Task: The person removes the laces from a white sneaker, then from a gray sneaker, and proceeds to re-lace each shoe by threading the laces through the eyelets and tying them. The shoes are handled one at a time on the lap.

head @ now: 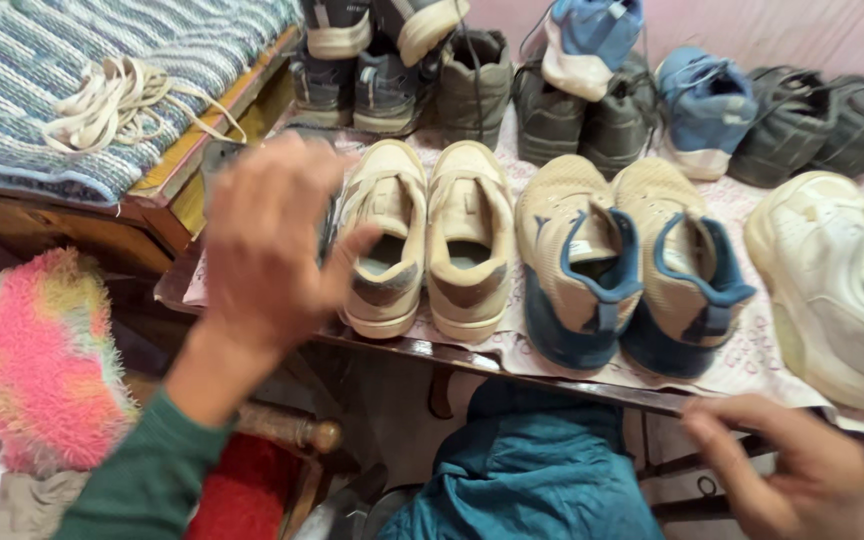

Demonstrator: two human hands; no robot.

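Observation:
My left hand [267,240] is raised over the left end of a low table [422,350], fingers spread, its thumb touching the left shoe of a beige pair without laces [427,235]. It covers a dark shoe behind it. My right hand [787,465] rests low at the table's front edge on the right, fingers loosely curled, holding nothing. A beige pair with blue heels [627,270] stands to the right of the laceless pair. Loose cream shoelaces [117,100] lie on a striped mat [42,80] at the upper left.
A white shoe [837,280] sits at the table's right end. Grey, dark and blue shoes [592,90] crowd the back row against a pink wall. A fluffy pink cloth [27,360] lies lower left. My teal-clad knee [532,470] is under the table edge.

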